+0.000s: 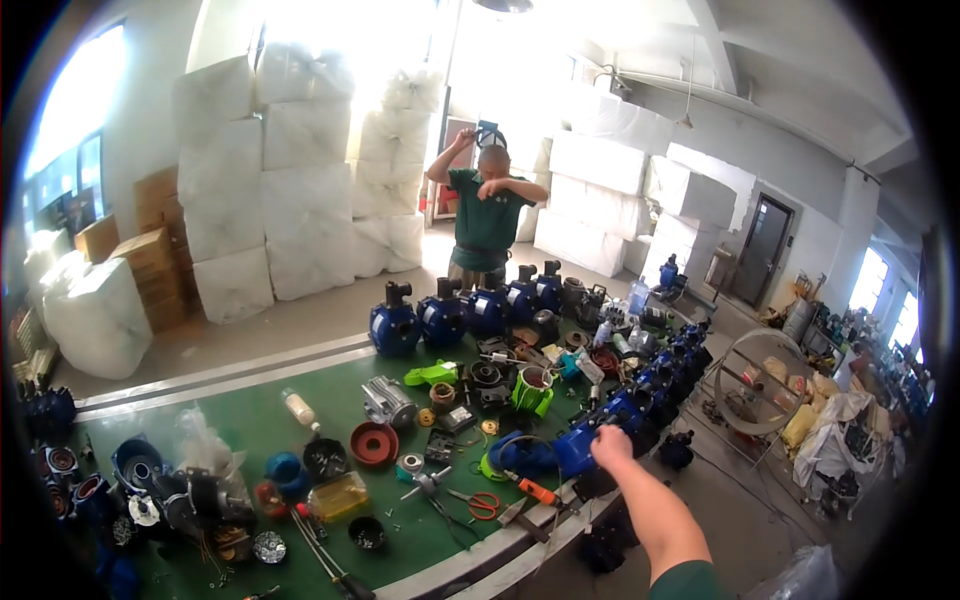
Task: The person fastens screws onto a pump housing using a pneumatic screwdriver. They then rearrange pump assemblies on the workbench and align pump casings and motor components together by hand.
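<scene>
Containers cluster on the near left part of the green worktop (345, 378). A black bowl (325, 460) holds small dark pieces too blurred to name, and a second, smaller black bowl (367, 533) nearer the worktop's front edge has dark bits in it. A round dish (269, 547) is filled with small silvery hardware. Between the dish and the first bowl sits a translucent yellow rectangular tub (338, 497); whether it holds liquid I cannot tell. A blue cup-shaped part (287, 472) stands just beside the first bowl, its inside hidden. A clear bottle (298, 408) with pale contents leans behind them. A crumpled clear plastic bag (208, 445) lies farther left.

The right hand (612, 447), its fingers curled, is at a blue pump housing (576, 450) by the worktop's right edge, at the near end of a row of blue housings (650, 390); whether it pinches the housing or only touches it, I cannot tell. The left hand is out of view, so its state cannot be told. Pliers (452, 520) and red-handled scissors (482, 504) lie near the housing.
</scene>
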Available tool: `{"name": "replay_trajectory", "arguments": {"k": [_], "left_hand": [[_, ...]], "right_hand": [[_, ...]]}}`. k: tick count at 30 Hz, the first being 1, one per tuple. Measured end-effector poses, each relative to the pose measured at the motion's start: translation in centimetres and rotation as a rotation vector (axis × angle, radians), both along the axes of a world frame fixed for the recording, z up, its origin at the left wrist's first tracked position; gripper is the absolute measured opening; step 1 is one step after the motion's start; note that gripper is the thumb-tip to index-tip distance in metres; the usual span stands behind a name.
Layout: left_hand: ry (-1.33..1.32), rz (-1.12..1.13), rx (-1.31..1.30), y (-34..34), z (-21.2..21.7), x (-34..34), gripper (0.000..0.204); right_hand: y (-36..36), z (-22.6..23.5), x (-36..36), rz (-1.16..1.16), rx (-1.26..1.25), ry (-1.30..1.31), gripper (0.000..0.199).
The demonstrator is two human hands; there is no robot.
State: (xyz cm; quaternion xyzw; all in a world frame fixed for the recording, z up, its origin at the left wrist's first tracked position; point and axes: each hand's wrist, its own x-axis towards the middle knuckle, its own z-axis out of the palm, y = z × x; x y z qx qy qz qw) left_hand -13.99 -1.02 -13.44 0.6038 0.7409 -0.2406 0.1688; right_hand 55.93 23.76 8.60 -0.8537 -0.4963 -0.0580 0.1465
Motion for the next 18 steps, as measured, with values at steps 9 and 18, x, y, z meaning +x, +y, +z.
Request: {"name": "replay_trajectory", "arguments": {"k": [9, 18], "left_hand": [[0.192, -0.144, -0.045, -1.1, -0.3, 0.8, 0.071], [0.191, -0.080, -0.030, -0.8, -3.0, 0.3, 0.069]], "right_hand": [[3.3, 3.9, 9.7, -0.203, -0.246, 0.079, 0.039], [3.7, -1.0, 17.7, -0.070, -0.177, 0.208, 0.035]]}}
